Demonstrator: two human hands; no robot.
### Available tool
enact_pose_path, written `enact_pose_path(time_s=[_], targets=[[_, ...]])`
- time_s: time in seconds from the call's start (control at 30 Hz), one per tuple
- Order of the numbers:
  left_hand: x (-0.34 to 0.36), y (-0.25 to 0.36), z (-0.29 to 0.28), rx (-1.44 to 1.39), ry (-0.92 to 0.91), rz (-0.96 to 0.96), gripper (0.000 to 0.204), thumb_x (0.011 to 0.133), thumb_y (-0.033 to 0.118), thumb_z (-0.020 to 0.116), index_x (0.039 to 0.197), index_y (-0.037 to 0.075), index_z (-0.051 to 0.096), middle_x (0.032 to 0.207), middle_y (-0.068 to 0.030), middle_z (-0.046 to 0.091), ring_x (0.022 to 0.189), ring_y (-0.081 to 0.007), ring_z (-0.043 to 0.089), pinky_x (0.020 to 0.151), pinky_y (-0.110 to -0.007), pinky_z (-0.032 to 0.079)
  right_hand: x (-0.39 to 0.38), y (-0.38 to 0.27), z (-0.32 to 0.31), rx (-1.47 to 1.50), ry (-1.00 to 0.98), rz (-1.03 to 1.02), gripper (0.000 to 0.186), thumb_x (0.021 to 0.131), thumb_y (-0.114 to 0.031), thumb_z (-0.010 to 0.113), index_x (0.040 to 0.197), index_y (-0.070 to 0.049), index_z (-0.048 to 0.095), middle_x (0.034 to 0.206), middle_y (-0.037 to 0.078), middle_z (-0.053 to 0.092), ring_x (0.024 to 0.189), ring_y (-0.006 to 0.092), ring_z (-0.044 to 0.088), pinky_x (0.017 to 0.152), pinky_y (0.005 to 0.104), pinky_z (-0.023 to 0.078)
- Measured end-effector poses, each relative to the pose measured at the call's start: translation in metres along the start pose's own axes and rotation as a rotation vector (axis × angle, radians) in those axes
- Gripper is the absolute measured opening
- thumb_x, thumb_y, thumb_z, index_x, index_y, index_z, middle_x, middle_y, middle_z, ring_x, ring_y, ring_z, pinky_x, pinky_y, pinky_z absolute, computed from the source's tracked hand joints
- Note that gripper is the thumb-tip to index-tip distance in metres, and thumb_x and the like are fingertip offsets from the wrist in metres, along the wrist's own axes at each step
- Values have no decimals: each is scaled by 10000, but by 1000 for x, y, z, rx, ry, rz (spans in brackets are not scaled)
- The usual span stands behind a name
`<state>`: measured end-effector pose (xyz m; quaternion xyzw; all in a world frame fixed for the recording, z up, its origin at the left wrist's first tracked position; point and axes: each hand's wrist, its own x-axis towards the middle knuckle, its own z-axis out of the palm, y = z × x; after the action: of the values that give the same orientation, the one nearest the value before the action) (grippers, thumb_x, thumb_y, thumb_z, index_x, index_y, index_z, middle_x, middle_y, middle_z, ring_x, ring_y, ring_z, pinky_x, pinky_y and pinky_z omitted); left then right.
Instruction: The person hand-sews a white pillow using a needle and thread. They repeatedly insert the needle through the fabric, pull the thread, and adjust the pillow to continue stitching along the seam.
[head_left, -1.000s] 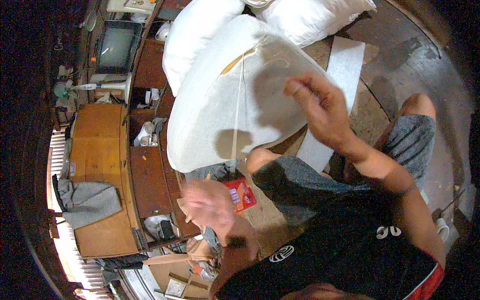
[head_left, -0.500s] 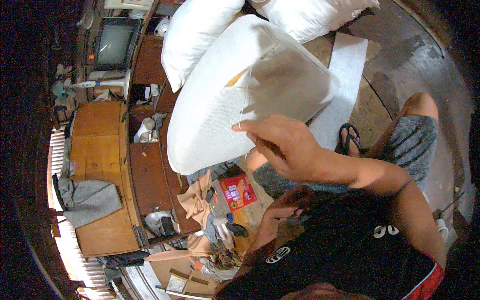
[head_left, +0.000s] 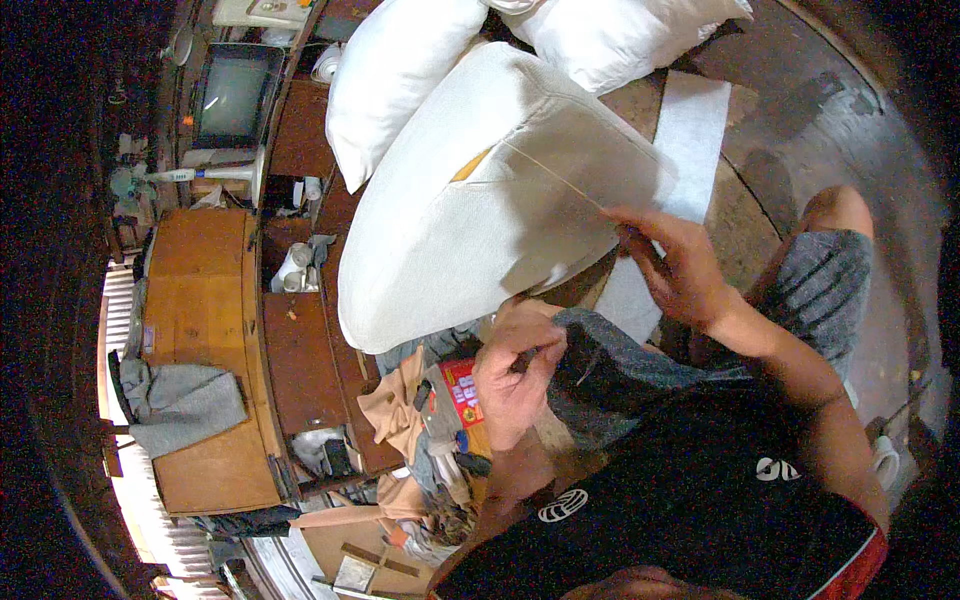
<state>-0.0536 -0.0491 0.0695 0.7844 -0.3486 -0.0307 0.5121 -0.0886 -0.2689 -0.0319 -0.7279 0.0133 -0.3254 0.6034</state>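
A white fabric-covered cushion (head_left: 430, 250) lies tilted in front of me. Along its seam a gap shows yellow foam (head_left: 469, 166). From beside that gap a thin thread (head_left: 552, 177) runs taut down to my right hand (head_left: 672, 262), whose thumb and forefinger pinch it. Whether a needle is on the thread is too small to tell. Below the cushion's near edge, my left hand (head_left: 515, 375) is closed, fingers curled and pressed together. What it holds, if anything, is hidden.
White pillows (head_left: 400, 80) lie behind the cushion. A white fabric strip (head_left: 690, 135) is on the floor at right. Clothes (head_left: 395, 395) and a red packet (head_left: 461, 390) lie near my left hand. A wooden cabinet (head_left: 200, 300) stands at left.
My right hand has moved right and a little down, drawing the thread from near upright to a slant. My left hand has risen toward the cushion's near edge. The cushion has barely shifted.
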Motion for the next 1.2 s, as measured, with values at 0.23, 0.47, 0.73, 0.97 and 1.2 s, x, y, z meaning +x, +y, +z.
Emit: enact_pose_path(time_s=[0.23,0.47,0.73,0.97,1.2], targets=[[27,-1,25,-37,118,231,206,818,-142,719,964,1,686,950,-137,738,883,-250,689,818,-349,544,5,-56,-31,-44,-4,-243,412,893,-9,729,1296,-53,654,1288,191,646,1161,366,635,959,425,518],[42,9,47,-126,377,224,146,874,-102,733,965,-9,667,954,-130,729,884,-182,669,801,-301,540,-7,-62,-14,258,-110,-138,334,880,-2,746,1210,-23,702,1061,164,737,935,294,725,810,335,554],[59,19,50,-223,420,62,144,903,-32,751,1019,-5,671,1006,-102,722,883,-146,651,809,-274,530,25,-89,-19,271,59,-238,244,904,57,699,1133,-22,730,990,128,736,848,178,680,789,296,534],[125,41,4,746,346,655,278,804,112,850,1029,38,704,1204,-140,677,1167,-303,600,1029,-444,442,61,-65,3,525,405,-51,179,969,-70,676,1133,-29,735,1064,111,745,957,181,710,842,314,562],[146,27,13,810,257,542,266,772,135,856,974,73,695,1251,-128,672,1215,-334,587,1060,-441,409,77,-46,15,413,391,-139,198,1022,28,582,1210,44,641,1143,99,718,1101,153,673,975,278,524]])
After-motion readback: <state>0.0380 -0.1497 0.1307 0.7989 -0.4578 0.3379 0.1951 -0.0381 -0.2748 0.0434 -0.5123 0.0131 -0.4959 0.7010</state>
